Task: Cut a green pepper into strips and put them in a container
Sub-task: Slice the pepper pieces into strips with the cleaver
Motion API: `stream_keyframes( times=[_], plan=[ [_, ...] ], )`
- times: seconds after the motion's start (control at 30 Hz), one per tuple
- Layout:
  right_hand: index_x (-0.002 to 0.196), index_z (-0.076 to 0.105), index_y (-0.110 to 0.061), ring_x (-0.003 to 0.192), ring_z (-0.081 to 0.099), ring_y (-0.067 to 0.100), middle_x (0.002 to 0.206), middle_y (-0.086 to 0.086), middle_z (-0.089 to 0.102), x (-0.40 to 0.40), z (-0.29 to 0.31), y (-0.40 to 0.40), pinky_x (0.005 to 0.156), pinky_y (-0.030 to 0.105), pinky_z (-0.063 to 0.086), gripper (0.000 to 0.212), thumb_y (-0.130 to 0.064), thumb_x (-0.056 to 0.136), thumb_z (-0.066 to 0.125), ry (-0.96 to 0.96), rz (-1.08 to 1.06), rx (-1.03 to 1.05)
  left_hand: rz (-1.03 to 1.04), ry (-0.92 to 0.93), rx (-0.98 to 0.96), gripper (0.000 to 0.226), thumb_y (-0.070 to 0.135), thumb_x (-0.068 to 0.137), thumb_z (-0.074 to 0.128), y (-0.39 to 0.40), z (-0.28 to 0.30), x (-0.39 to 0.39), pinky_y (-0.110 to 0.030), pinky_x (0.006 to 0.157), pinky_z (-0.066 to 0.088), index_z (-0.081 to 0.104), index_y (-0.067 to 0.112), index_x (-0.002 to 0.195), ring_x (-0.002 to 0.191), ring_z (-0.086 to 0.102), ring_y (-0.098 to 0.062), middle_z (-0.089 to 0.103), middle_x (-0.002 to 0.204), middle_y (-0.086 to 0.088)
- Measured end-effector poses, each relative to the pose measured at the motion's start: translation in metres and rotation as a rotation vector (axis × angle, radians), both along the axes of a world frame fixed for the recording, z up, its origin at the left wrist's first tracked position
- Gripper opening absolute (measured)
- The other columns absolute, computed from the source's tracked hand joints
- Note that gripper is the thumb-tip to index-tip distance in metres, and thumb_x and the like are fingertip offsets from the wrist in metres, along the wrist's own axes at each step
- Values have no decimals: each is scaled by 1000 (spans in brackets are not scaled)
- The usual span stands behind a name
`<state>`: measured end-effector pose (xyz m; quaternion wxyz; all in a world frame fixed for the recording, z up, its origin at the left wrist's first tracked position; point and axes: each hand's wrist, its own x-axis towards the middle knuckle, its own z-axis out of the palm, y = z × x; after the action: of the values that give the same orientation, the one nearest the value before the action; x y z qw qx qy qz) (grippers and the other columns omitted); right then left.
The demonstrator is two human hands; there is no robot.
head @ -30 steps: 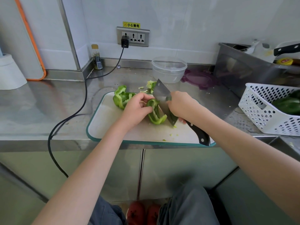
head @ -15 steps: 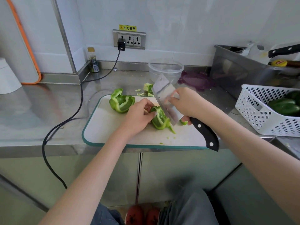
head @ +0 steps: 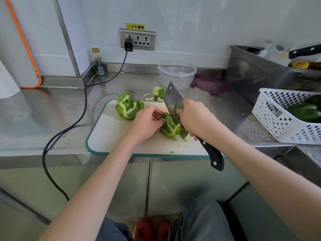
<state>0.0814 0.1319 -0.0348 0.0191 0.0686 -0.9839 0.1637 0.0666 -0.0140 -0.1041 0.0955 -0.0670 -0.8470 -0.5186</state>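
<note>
- While the cleaver (head: 174, 106) sits edge-down against the right end of the pepper piece (head: 169, 125), the main risk is the left hand (head: 147, 122): its fingertips (head: 160, 120) curl onto the pepper just beside the blade. If the curved, glossy skin rolls under pressure, they could slide into the cut line.
- Right hand (head: 195, 117) is wrapped round the front of the black handle (head: 212, 154), forefinger and thumb up on the blade. Most of the handle sticks out behind the hand, so a wobble on the uneven pepper wall seems likely.
- Left hand is curled, pinning the pepper piece to the cutting board (head: 111, 131).
- Pepper piece lies mid-board, near the front. Its long axis looks to run from far-left to near-right, open side up; the near-right end meets the blade. Exact shape under the fingers cannot be told.
- Blade runs roughly far-to-near, tip away from the person, crossing the pepper's length at an angle, so strips could come out uneven.
- Second pepper half (head: 129, 106) rests at the board's far-left part, uncut.
- Container (head: 177, 73) stands behind the board, apart from it, nothing green visible inside. Loose bits (head: 182, 146) near the front edge could drop off.
</note>
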Motion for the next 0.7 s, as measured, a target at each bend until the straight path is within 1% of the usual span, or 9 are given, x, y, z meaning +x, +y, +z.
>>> stream_keyframes(
  times=[0.1, 0.17, 0.23, 0.33, 0.4, 0.5, 0.57, 0.63, 0.7],
  plan=[
    [94, 41, -8, 53, 47, 20, 68, 5, 38, -3, 0, -6, 28, 23, 37, 5, -3, 94, 43, -22, -25, 77, -8, -9, -3, 11, 13, 85, 66, -1, -1, -1, -16, 45, 43, 57, 16, 89, 53, 57, -10, 57, 84, -1],
    [97, 44, -7, 60, 52, 21, 72, 4, 39, -4, -1, -8, 32, 22, 37, 6, -1, 94, 43, -44, -4, 108, -6, -16, 0, 11, 12, 84, 66, -1, -1, -2, -15, 45, 43, 58, 16, 90, 53, 57, -10, 58, 84, -1],
    [104, 48, -5, 55, 48, 18, 69, 4, 40, -5, -2, -8, 39, 25, 40, 11, -1, 94, 44, -50, -14, 88, -8, -21, -4, 11, 12, 85, 66, 0, -1, -2, -15, 46, 43, 58, 14, 92, 53, 57, -10, 58, 85, -1],
    [109, 48, -4, 52, 45, 17, 69, 6, 42, -7, -2, -7, 34, 24, 40, 16, 0, 94, 43, -63, -17, 73, -7, -31, -11, 12, 12, 85, 65, 0, 0, -2, -14, 46, 44, 59, 14, 95, 51, 57, -8, 57, 82, 2],
    [105, 48, -4, 55, 48, 20, 74, 9, 49, -8, -3, -8, 31, 23, 38, 16, 2, 93, 41, -83, 8, 85, -8, -32, -21, 12, 11, 86, 64, 0, 0, -2, -14, 45, 43, 59, 13, 97, 49, 56, -6, 57, 81, 2],
    [98, 49, -2, 54, 46, 23, 71, 11, 47, -13, 0, -14, 40, 26, 39, 15, 4, 91, 39, -98, 29, 88, -31, -22, -31, 15, 15, 85, 66, 1, 1, 0, -16, 45, 43, 60, 12, 98, 45, 53, -2, 60, 79, -1],
    [81, 46, -1, 46, 48, 24, 64, 10, 46, -21, 2, -18, 28, 23, 38, 13, 3, 90, 40, -105, 23, 116, -39, -23, -47, 20, 19, 83, 70, 2, 2, 1, -17, 45, 43, 58, 12, 98, 42, 51, 2, 60, 78, 0],
    [77, 46, -4, 38, 50, 24, 59, 9, 46, -28, 2, -20, 23, 17, 30, 14, 1, 90, 42, -99, 15, 122, -44, -32, -30, 21, 17, 82, 70, 3, 4, 3, -15, 43, 42, 56, 12, 97, 45, 52, -1, 59, 79, 1],
    [84, 52, -2, 55, 52, 25, 61, 7, 43, -30, 2, -24, 36, 22, 36, 13, 0, 91, 42, -59, 36, 99, -42, -36, 20, 19, 11, 82, 69, 3, 5, 4, -14, 42, 41, 54, 11, 94, 48, 53, -7, 57, 79, 1]
  ],
)
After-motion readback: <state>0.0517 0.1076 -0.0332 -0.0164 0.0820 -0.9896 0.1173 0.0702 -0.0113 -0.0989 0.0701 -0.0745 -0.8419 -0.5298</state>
